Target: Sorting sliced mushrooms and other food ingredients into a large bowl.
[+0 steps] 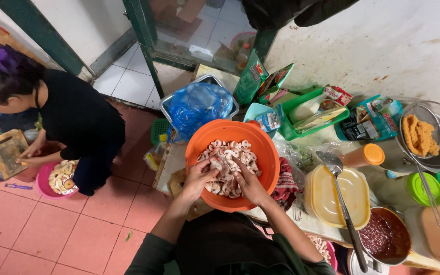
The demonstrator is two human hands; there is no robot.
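Note:
An orange plastic bowl point(260, 142) sits at the near edge of the counter, filled with pale sliced mushrooms point(230, 153). Both my hands are inside it. My left hand point(198, 178) grips mushroom pieces at the bowl's left side, fingers curled. My right hand point(249, 184) presses into the pile at the middle, fingers bent around slices. Whether a knife is in either hand stays hidden.
A person in black crouches at the left over a pink basin point(44, 183) of slices and a cutting board point(7, 150). On the counter: a yellow-lidded tub point(322, 198) with a ladle point(345, 211), a pot of red sauce point(385, 237), a strainer point(419, 133), a blue bag point(197, 104), a green basket point(294, 109).

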